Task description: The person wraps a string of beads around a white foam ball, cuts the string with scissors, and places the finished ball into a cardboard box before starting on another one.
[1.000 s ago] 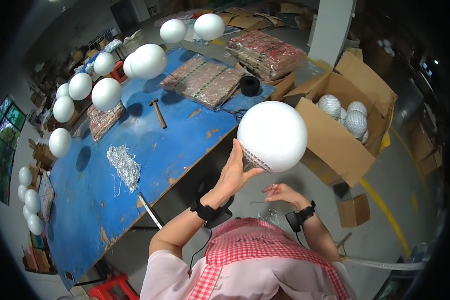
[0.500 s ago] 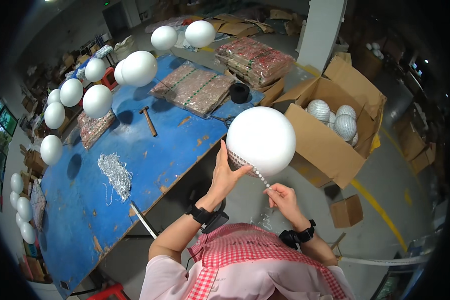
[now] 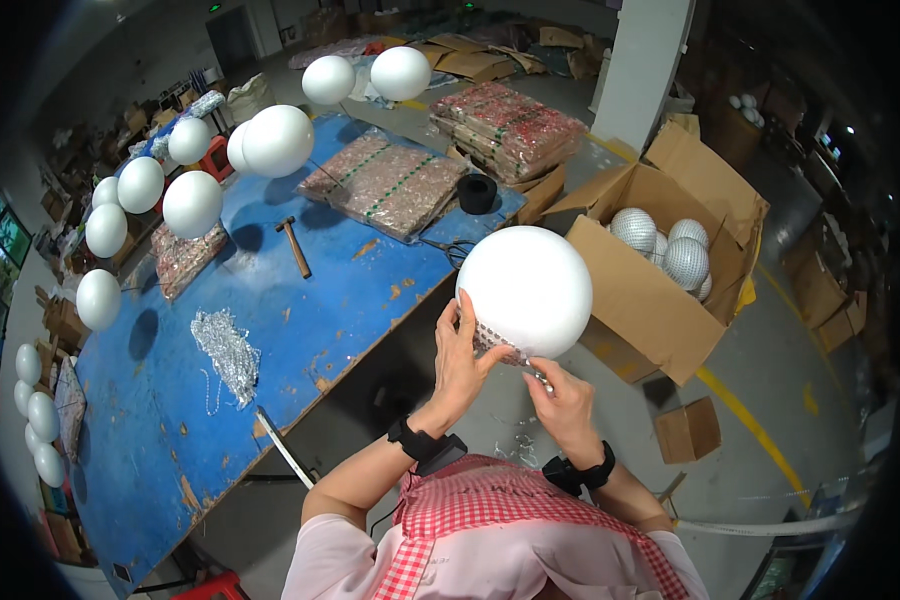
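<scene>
A large white ball [image 3: 525,290] is in front of me, just off the table's edge. Rows of small silvery beads [image 3: 492,342] cover its lower left side. My left hand [image 3: 458,352] grips that side, fingers up along the ball and thumb over the beaded rows. Close under the ball, my right hand [image 3: 564,402] pinches the bead strand [image 3: 541,378] between thumb and forefinger. What supports the ball from below is hidden.
On the blue table [image 3: 300,330] lie a heap of silver bead strands [image 3: 228,355], a hammer [image 3: 294,247], scissors [image 3: 454,249], a black roll [image 3: 477,193] and wrapped packs [image 3: 382,180]. White balls [image 3: 192,205] stand on rods along its far side. At right, an open carton [image 3: 650,295] holds silvery balls.
My right hand has moved up and in toward the ball, shortening the visible strand. The ball sits slightly lower, and my left fingers have shifted on its side.
</scene>
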`<state>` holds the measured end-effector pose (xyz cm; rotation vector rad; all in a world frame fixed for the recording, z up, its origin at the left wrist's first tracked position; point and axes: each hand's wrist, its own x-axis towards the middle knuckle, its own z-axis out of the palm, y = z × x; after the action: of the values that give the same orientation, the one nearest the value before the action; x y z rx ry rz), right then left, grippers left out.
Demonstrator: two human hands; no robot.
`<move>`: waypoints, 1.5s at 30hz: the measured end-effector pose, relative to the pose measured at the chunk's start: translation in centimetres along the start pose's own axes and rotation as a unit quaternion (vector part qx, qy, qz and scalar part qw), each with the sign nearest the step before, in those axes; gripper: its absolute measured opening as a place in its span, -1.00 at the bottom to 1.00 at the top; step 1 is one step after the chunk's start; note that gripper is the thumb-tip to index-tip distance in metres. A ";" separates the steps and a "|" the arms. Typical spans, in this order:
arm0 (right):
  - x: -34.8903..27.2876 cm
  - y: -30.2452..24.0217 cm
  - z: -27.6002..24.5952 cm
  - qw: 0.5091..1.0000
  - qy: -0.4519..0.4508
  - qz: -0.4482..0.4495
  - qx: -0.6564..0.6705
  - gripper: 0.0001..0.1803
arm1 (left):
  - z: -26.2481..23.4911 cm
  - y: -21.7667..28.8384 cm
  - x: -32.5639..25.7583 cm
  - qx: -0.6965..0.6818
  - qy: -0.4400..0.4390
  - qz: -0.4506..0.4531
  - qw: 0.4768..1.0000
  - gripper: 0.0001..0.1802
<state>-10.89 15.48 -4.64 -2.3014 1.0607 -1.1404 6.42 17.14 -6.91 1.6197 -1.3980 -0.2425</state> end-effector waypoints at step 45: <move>-1.9 2.3 -3.2 0.805 -0.249 0.284 0.457 -0.81 | 0.3 -2.9 1.4 -0.105 -0.057 -0.047 0.992 0.12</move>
<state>-15.27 15.51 -5.03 -1.2510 0.6717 -0.5352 8.61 15.53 -8.61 1.5188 -1.3334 -0.5271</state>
